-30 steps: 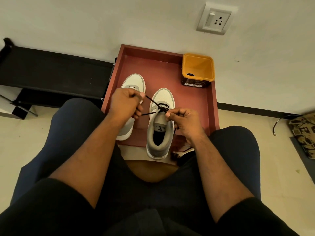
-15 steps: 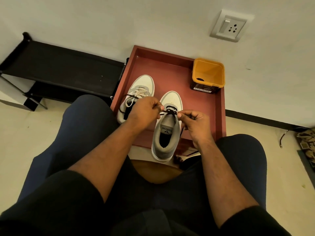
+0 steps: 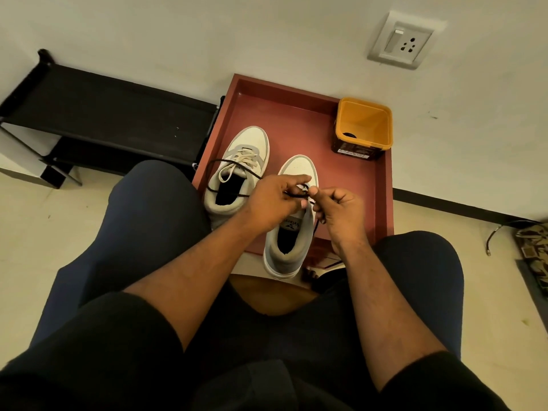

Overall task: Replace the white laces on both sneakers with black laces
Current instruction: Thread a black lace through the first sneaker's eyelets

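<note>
A: Both hands were working over the nearer sneaker [image 3: 292,232]. The left hand [image 3: 274,200] had its fingers curled round the black lace [image 3: 296,195], pinching it just above the tongue.

B: And the right hand [image 3: 336,209] met it fingertip to fingertip, pinching the other end. A tail hung down below that hand.

A: Best advice there, I'd say: keep both ends taut and level before feeding the next eyelet, or the crossing twists.

B: Out past the left hand, a loop of that lace trailed over the far sneaker [image 3: 240,170], which wore its white lace [image 3: 237,166].

A: So that shoe looked untouched. Beyond both, the red tray [image 3: 296,120] held a yellow tub [image 3: 363,129].
</note>
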`<control>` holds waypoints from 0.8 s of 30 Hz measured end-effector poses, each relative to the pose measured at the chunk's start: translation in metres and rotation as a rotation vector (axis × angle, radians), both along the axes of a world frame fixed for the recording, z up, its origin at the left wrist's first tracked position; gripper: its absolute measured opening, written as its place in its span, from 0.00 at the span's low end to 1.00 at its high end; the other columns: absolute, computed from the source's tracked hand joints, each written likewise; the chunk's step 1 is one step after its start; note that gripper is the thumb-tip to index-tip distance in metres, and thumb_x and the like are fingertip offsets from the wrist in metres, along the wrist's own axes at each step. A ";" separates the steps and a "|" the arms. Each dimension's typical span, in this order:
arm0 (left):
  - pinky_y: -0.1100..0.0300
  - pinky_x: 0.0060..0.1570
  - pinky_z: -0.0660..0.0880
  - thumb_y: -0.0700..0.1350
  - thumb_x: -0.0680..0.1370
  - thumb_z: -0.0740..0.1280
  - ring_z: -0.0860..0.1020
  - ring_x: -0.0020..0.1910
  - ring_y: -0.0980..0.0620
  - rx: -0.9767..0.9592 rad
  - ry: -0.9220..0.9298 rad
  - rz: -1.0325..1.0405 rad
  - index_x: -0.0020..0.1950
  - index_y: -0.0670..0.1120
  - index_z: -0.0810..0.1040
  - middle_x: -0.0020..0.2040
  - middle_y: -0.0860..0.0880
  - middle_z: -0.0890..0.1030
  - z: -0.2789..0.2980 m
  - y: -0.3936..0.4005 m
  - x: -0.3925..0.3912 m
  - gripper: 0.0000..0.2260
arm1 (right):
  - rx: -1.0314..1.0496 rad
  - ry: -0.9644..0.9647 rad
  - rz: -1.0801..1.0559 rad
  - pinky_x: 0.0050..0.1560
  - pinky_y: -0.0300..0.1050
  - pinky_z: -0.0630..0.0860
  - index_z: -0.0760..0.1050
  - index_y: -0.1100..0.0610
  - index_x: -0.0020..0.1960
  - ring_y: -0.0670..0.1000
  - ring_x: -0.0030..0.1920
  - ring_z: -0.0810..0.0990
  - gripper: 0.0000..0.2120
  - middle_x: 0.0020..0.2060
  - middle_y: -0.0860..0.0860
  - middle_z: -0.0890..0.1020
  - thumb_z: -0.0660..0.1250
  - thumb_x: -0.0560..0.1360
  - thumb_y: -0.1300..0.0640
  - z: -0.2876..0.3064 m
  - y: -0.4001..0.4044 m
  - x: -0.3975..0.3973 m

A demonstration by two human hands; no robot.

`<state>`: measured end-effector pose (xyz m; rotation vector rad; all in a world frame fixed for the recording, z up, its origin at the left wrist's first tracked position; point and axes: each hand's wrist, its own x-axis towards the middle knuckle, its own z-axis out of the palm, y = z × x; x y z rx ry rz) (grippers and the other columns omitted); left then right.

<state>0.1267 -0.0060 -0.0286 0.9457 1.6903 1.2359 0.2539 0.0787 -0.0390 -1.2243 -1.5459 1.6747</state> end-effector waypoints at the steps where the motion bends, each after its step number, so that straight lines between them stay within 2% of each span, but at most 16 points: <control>1: 0.61 0.54 0.79 0.33 0.74 0.71 0.83 0.51 0.54 0.013 0.032 -0.002 0.64 0.44 0.78 0.52 0.48 0.84 -0.002 0.000 0.000 0.20 | 0.008 -0.024 -0.005 0.28 0.37 0.70 0.79 0.60 0.36 0.45 0.26 0.71 0.11 0.26 0.51 0.78 0.74 0.72 0.53 -0.001 0.001 0.000; 5: 0.75 0.48 0.73 0.38 0.74 0.73 0.79 0.43 0.65 0.025 0.238 0.083 0.54 0.44 0.84 0.44 0.54 0.82 -0.008 0.000 -0.004 0.09 | 0.052 -0.051 -0.082 0.26 0.37 0.68 0.73 0.60 0.30 0.46 0.25 0.68 0.19 0.28 0.57 0.76 0.74 0.71 0.50 -0.003 0.002 0.000; 8: 0.77 0.43 0.70 0.39 0.75 0.72 0.77 0.41 0.61 0.037 0.339 0.157 0.52 0.44 0.85 0.45 0.48 0.81 -0.016 0.001 -0.010 0.07 | 0.062 -0.091 -0.154 0.27 0.38 0.70 0.75 0.59 0.32 0.46 0.26 0.70 0.17 0.29 0.55 0.78 0.74 0.72 0.51 -0.003 0.009 0.005; 13: 0.78 0.41 0.70 0.41 0.75 0.71 0.76 0.38 0.64 0.014 0.378 0.184 0.51 0.43 0.85 0.44 0.50 0.81 -0.025 0.003 -0.007 0.07 | 0.119 -0.369 0.166 0.36 0.48 0.77 0.82 0.53 0.39 0.49 0.32 0.77 0.08 0.32 0.54 0.82 0.75 0.71 0.49 -0.022 0.008 0.006; 15: 0.74 0.44 0.74 0.41 0.76 0.71 0.78 0.39 0.63 0.008 0.379 0.175 0.51 0.43 0.85 0.45 0.50 0.84 -0.028 0.002 -0.004 0.07 | 0.114 -0.364 0.212 0.42 0.53 0.81 0.83 0.52 0.40 0.53 0.35 0.80 0.03 0.33 0.51 0.83 0.74 0.72 0.54 -0.028 0.007 0.005; 17: 0.62 0.47 0.79 0.42 0.76 0.70 0.81 0.41 0.59 -0.026 0.392 0.140 0.51 0.45 0.85 0.45 0.50 0.85 -0.033 0.002 -0.003 0.06 | 0.085 -0.340 0.206 0.47 0.58 0.82 0.84 0.51 0.40 0.57 0.40 0.83 0.04 0.36 0.52 0.85 0.73 0.73 0.57 -0.028 0.010 0.005; 19: 0.54 0.46 0.80 0.44 0.76 0.70 0.82 0.42 0.55 -0.088 0.442 0.093 0.51 0.48 0.85 0.44 0.51 0.85 -0.036 0.002 -0.001 0.07 | 0.026 -0.308 0.192 0.49 0.56 0.81 0.84 0.51 0.40 0.55 0.39 0.83 0.06 0.38 0.54 0.86 0.72 0.73 0.60 -0.026 0.012 0.007; 24: 0.51 0.45 0.80 0.48 0.76 0.68 0.81 0.42 0.53 -0.115 0.553 0.011 0.52 0.51 0.85 0.45 0.52 0.84 -0.035 0.004 0.001 0.08 | -0.035 -0.221 0.184 0.47 0.50 0.79 0.84 0.52 0.42 0.52 0.40 0.80 0.09 0.41 0.58 0.86 0.70 0.75 0.63 -0.022 0.007 0.007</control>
